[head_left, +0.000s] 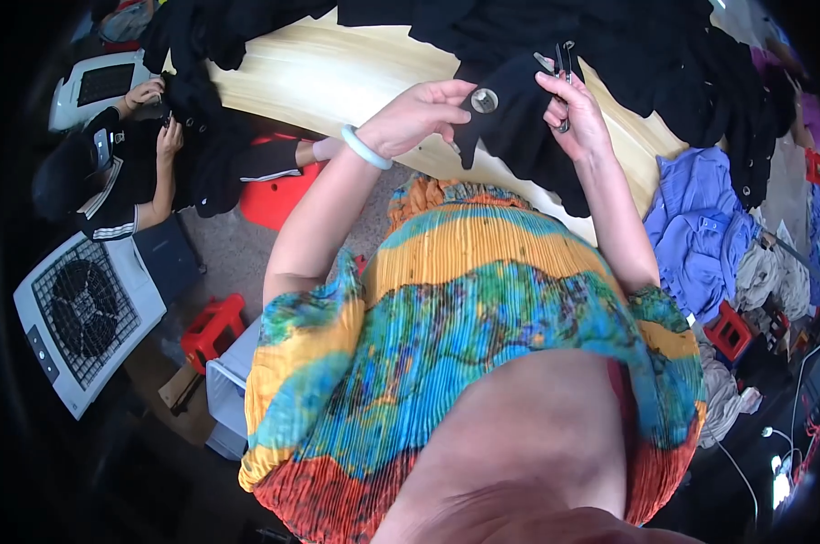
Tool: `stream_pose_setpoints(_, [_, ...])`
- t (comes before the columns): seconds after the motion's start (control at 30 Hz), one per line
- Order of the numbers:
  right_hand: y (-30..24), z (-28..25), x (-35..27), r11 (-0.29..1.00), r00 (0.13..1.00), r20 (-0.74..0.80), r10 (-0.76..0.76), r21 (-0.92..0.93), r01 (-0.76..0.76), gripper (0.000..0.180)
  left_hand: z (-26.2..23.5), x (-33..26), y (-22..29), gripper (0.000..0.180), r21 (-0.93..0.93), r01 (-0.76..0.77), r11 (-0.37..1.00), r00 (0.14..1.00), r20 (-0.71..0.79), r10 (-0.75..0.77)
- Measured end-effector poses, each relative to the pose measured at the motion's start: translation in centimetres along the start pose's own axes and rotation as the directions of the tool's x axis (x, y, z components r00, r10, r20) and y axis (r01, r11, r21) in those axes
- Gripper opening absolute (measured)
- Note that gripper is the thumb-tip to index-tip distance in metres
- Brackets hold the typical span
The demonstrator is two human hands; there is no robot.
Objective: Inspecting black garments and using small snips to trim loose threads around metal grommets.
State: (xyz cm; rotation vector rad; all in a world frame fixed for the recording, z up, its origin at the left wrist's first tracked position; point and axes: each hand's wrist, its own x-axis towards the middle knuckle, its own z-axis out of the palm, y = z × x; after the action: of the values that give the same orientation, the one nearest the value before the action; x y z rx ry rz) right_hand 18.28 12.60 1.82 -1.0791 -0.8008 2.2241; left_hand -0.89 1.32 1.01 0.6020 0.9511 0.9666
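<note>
Left hand [419,113] fingers pinched shut on the black garment [509,127], thumb just beside its large silver button [484,100]. Right hand [575,113] fingers closed around small thread snips [559,68], blades just right of the button. Garment held above the wooden tabletop [337,82] edge. Blue clothes pile [700,227] lies right of the garment.

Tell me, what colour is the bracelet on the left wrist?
Pale, milky white-green; the bracelet shows best in the head view.

Three red stools [212,328], two fans [83,313], one table [337,77]
</note>
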Motion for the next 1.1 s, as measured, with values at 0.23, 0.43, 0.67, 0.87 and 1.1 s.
stream_pose_setpoints(0.23, [0.7, 0.4, -0.5, 0.623, 0.846, 0.067, -0.530, -0.645, 0.442, 0.043, 0.9, -1.5, 2.0, 0.027, -0.119, -0.058, 0.991, 0.996, -0.068, 0.050])
stream_pose_setpoints(0.43, [-0.6, 2.8, -2.6, 0.683, 0.854, 0.340, -0.394, -0.513, 0.520, 0.035, 1.4, -1.2, 2.4, 0.024, -0.129, -0.039, 0.991, 0.996, -0.079, 0.029])
stream_pose_setpoints(0.67, [0.5, 3.6, -2.5, 0.182, 0.567, 0.519, -0.640, -0.614, 0.768, 0.034, 2.7, -0.7, 2.4, 0.032, 0.010, -0.152, 0.988, 0.980, -0.131, 0.152])
stream_pose_setpoints(0.87, [1.2, 3.5, -2.0, -0.016, 0.506, 0.538, -0.674, -0.696, 0.718, 0.026, 3.4, 0.3, 1.3, 0.035, 0.127, -0.188, 0.974, 0.964, -0.168, 0.208])
stream_pose_setpoints(1.1, [2.2, 3.2, -1.7, 0.027, 0.473, 0.445, -0.760, -0.706, 0.708, 0.022, 4.8, 0.7, 1.3, 0.039, 0.249, -0.192, 0.949, 0.932, -0.257, 0.256])
